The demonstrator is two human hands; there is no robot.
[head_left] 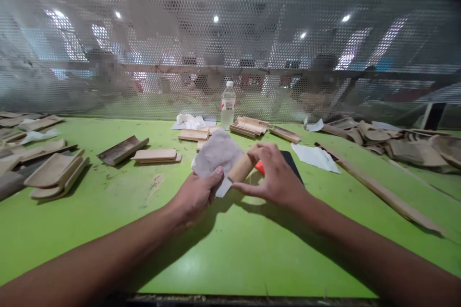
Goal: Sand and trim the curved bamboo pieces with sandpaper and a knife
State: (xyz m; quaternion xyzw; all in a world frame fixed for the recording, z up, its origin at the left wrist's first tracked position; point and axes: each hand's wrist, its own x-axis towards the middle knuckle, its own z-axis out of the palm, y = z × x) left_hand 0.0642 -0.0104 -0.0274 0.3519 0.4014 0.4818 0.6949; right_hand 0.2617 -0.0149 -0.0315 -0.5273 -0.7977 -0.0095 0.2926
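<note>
My left hand [201, 189] is closed on a creased grey sheet with a white underside, which looks like sandpaper [218, 153]; the thumb presses on its lower edge. My right hand [275, 172] grips a short, curved bamboo piece [240, 168] between thumb and fingers. This piece is tilted beside the sheet's right edge; whether the two touch I cannot tell. Both hands are above the green table [219, 259]. Partly hidden behind my right hand lie a black flat object [292, 167] and something red [260, 168].
Split bamboo pieces lie at left [57, 172], at centre back [250, 126] and in a right-hand heap [414, 146]. A long bamboo strip [382, 189] crosses the right side. A water bottle [227, 108] stands before a perforated metal screen [158, 57]. A white sheet [315, 157] lies nearby.
</note>
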